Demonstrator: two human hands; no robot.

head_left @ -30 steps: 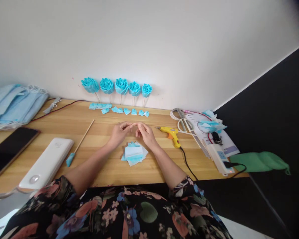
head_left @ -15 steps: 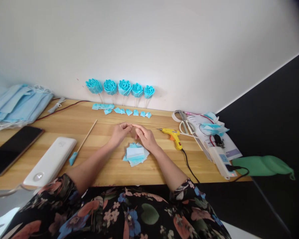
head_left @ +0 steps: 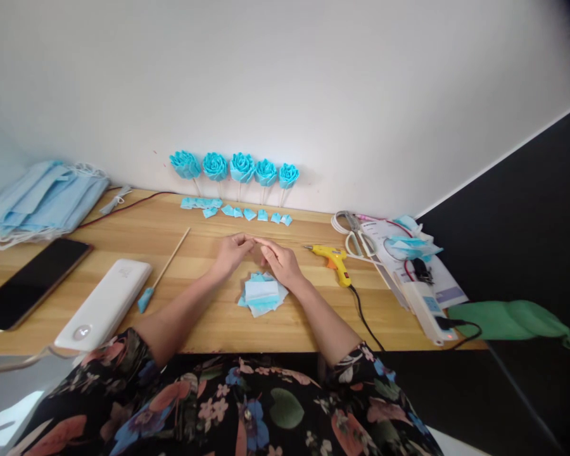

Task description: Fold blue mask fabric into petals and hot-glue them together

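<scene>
My left hand (head_left: 232, 254) and my right hand (head_left: 284, 263) meet at the fingertips above the middle of the table, both with fingers closed in a pinch. Whatever lies between them is hidden or too small to name. Just below, near my right wrist, a loose pile of blue and white fabric squares (head_left: 262, 291) rests on the wood. To the left lies a thin wooden stick (head_left: 171, 258) with a blue wrapped tip (head_left: 145, 299). A yellow glue gun (head_left: 331, 254) lies right of my right hand, nozzle pointing left.
Several blue fabric roses (head_left: 242, 167) on sticks lean against the wall, behind small folded pieces (head_left: 249, 215). Face masks (head_left: 47, 196), a phone (head_left: 35, 284) and a white power bank (head_left: 103, 304) lie left. Scissors (head_left: 354, 237), a power strip (head_left: 427, 310) and a green pouch (head_left: 508, 318) lie right.
The view has shifted slightly, so the things on the table appear a little farther right. My hands keep nearly the same pinched pose.
</scene>
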